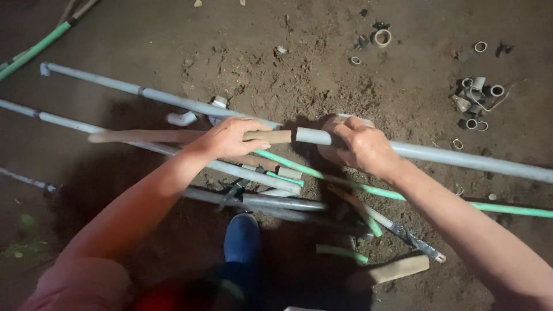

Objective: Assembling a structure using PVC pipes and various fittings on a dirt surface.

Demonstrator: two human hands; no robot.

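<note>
Left hand: the left hand (230, 138) is wrapping around a tan pipe (173, 136), fingers closed over it near its right end, thumb side toward the camera.
Right hand: the right hand (360, 144) is gripping a long grey pipe (461, 158), fingers curled shut around it close to its cut left end.
Position: both pipes are being held just above the dirt floor (322, 69), near the middle of the view; their ends are sitting close together between the two hands, whether touching or slightly apart cannot be told.
Grey pipe handling: it is looking like rigid plastic, light for its length, but long, so the free end toward the right edge of the floor is likely sagging or swinging; a hold close to the working end is giving best control.
Tan pipe handling: stiff, slim, dusty surface, probably offering fair grip; the far left end is hanging unsupported.
Surroundings: green pipes (507, 210) and more grey pipes (98, 83) are lying crossed under the hands; small fittings (478, 101) are clustering toward the floor's upper right; a blue shoe (242, 236) is planted below.
Caution: loose soil may be making the pipes slippery.
</note>
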